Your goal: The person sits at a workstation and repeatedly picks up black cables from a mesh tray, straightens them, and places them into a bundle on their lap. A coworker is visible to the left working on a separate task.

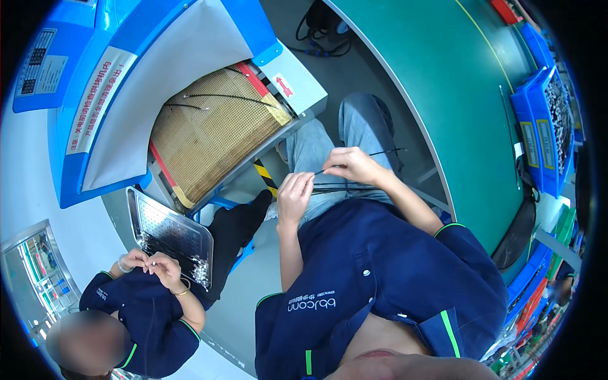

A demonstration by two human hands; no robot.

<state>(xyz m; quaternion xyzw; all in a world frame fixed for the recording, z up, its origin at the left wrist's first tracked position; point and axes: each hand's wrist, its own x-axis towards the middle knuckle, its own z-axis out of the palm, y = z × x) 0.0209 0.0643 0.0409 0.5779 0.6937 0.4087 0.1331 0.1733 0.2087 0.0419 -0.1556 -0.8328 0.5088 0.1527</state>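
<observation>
One thin black cable is in the middle of the frame, pinched in the fingers of our left hand and right hand. We think it is light, springy and a bit slippery, best held softly along its sides, away from its tips.

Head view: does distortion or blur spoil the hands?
Head view: the green table bows along its edge, and the corners go black; head view, centre: left hand and right hand look clear and well lit, but the dark cable is too thin for fine detail; head view, lower left: the co-worker's face is blurred.
</observation>
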